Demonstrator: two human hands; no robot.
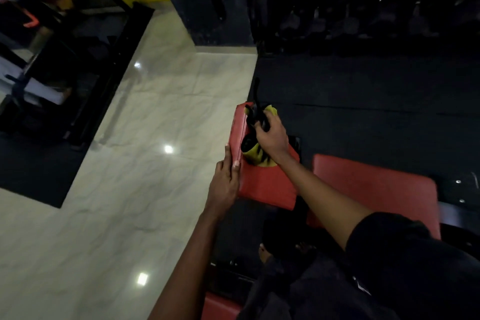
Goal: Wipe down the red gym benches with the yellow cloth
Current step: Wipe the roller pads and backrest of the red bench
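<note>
The yellow cloth (257, 157) sits bunched on the red bench pad (265, 184), gripped in your right hand (272, 139) together with a black strap (255, 101). Your left hand (224, 182) presses flat, fingers straight, against the pad's left edge, above the pale tiled floor (142, 138)

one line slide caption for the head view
Head view: left hand rests along the edge of a red bench pad while the right hand grips a bunched yellow cloth on top.
</note>
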